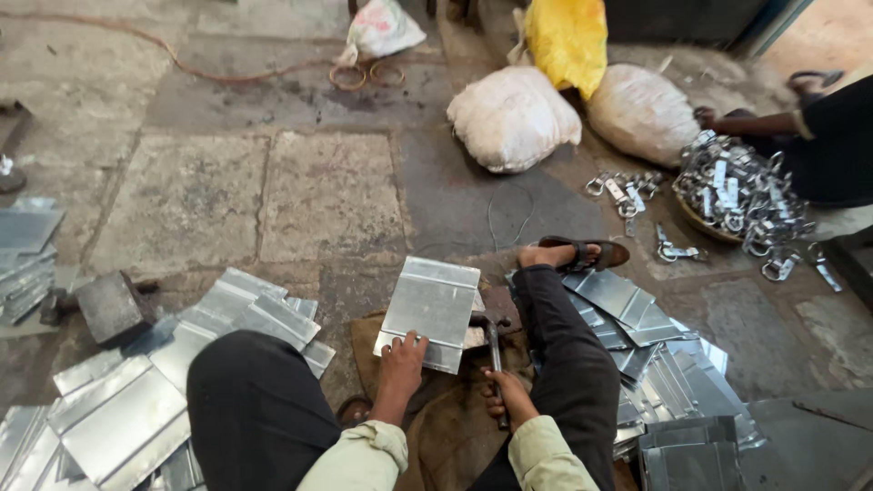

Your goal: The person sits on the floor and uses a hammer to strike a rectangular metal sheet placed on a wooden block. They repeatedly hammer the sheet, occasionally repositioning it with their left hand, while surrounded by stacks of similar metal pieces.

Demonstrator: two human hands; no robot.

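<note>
The left hand (401,356) lies flat with fingers spread on the near edge of a folded metal sheet (431,310), which rests on brown sacking (446,418) on the floor between the legs. The right hand (506,393) is closed around a hammer (491,350) handle, its head just beside the sheet.

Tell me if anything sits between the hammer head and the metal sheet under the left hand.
Nothing visible does. The left hand presses the metal sheet by its near edge; the right hand grips the hammer, whose head lies right beside the sheet's right edge.
</note>
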